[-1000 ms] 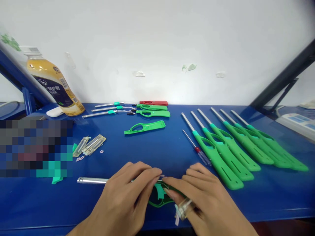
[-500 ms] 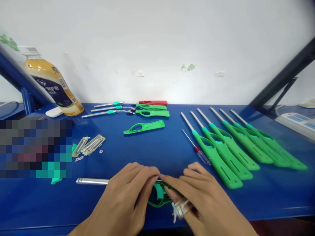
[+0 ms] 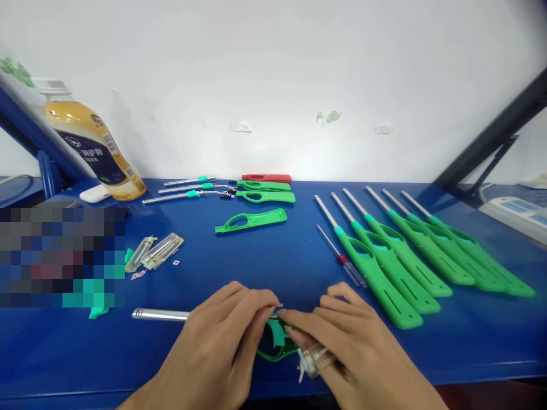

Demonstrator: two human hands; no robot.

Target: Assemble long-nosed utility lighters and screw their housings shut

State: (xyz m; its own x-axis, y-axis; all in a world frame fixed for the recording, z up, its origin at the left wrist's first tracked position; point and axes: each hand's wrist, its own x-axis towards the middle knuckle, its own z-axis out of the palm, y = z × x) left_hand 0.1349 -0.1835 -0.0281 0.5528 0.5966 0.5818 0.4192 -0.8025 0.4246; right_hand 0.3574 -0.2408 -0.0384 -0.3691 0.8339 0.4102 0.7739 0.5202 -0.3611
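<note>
Parts of a gas lighter are handled at the front of a blue worktop (image 3: 239,265). The green lighter handle half (image 3: 277,357) is held low between both hands, a teal trigger (image 3: 278,335) seated in it and a metal tube (image 3: 160,314) stretched out to the left. Fingers and thumb of the left hand (image 3: 217,336) are pinched over its upper edge; the right hand (image 3: 359,336) is curled around a clear fuel cartridge (image 3: 314,360), its forefinger and thumb pressed to the handle's inner parts. What exactly is pinched at the fingertips cannot be told.

Several mishaps could be invited. The cartridge, carried loosely while the fingertips are busy, might be dropped over the near edge of the worktop if the grip were relaxed. The trigger, with no cover seen over it, might be knocked from its seat by a stray push. Small parts could be flicked away by uneven pressure, and the whole piece could be rolled by the long tube if the left pinch were eased.

Compared with a second ago, the pale tab (image 3: 301,373) at the cartridge's end has been shifted slightly leftward and upward, and the right forefinger's tip has been edged left. The left hand's pose is nearly unchanged.
</note>
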